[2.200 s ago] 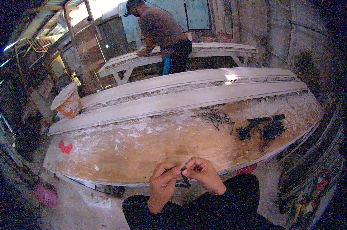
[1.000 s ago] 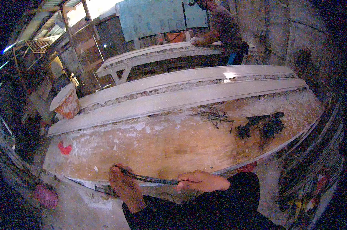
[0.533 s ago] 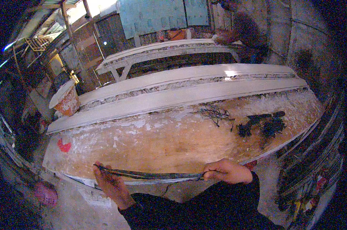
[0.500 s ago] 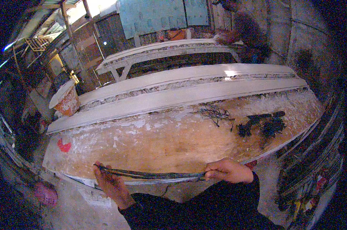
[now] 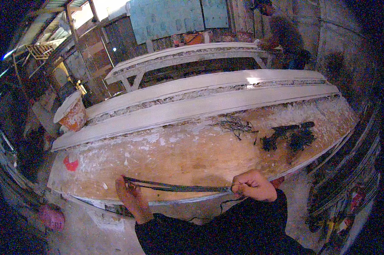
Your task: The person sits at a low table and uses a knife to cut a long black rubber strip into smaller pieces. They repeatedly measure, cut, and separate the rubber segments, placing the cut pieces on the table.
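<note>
Stretched between my hands over the near edge of the wooden table is a doubled dark cord. My left hand is closed at its left end, where the strands loop around the fingertips. My right hand pinches the other end in a closed grip, and a thin loose tail dangles below it. On the tabletop beyond lie a tangle of thin dark strands and, to the right, a pile of black fibre bundles.
Long white moulded pieces run along the table's far side. An orange bucket crusted with white stands at their left end. A red scrap lies at the left. Behind is another bench, with a person at its right end.
My left hand has moved right and slightly up, my right hand a little right and up, so the held span is shorter. The person at the back has shifted right.
</note>
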The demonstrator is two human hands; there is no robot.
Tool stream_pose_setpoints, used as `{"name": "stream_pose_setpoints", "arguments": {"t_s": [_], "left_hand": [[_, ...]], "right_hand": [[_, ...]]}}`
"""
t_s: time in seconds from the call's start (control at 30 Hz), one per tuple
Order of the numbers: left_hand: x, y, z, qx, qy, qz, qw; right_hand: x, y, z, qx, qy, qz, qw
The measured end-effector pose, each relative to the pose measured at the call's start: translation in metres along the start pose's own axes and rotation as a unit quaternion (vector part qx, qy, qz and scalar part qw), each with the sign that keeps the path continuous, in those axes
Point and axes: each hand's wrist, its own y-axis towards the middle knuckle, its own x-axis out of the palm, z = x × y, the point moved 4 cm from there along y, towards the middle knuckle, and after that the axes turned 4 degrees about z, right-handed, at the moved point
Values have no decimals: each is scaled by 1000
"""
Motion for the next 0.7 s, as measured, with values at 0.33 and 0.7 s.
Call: {"name": "stream_pose_setpoints", "arguments": {"t_s": [0.33,0.7], "left_hand": [[10,12,-31,-56,149,-166,973],[80,-148,18,128,346,-645,669]], "right_hand": [[7,-1,2,-54,247,95,963],[8,2,-6,-19,90,-141,986]]}}
